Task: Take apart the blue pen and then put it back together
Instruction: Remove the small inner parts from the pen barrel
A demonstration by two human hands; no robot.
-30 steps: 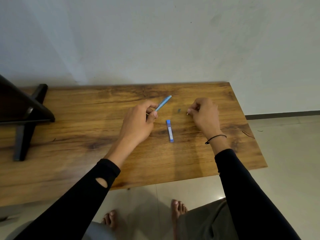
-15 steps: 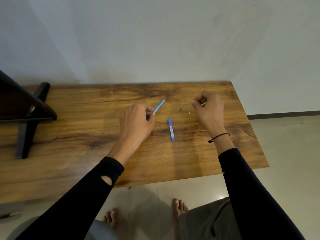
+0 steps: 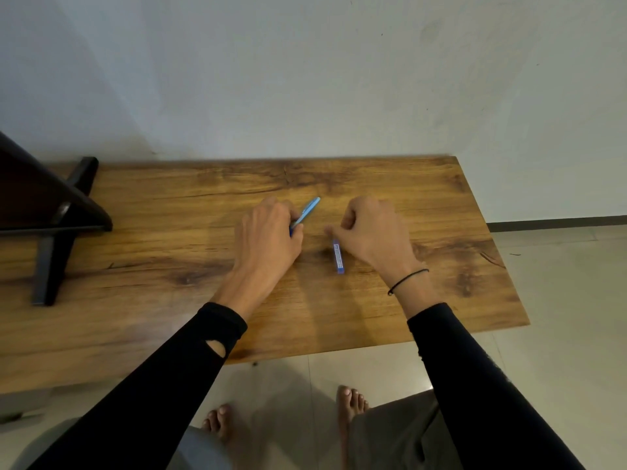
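My left hand (image 3: 268,239) rests on the wooden table (image 3: 169,266) and grips the lower end of the light blue pen barrel (image 3: 309,209), which points up and to the right. A darker blue pen piece with a white label (image 3: 338,256) lies on the table between my hands. My right hand (image 3: 371,232) hovers just right of it, fingers curled, with thumb and forefinger pinched together at the table close to that piece's far end. Whether anything small sits in that pinch is hidden.
A dark stand with black legs (image 3: 51,218) occupies the table's left end. The wall runs along the far edge. The table's right edge (image 3: 502,252) drops to a tiled floor, and my bare feet (image 3: 349,401) show below the near edge.
My right hand has moved left and down, from raised at the right to the table beside the dark blue piece. It now covers the two tiny parts seen earlier. My left hand still holds the barrel.
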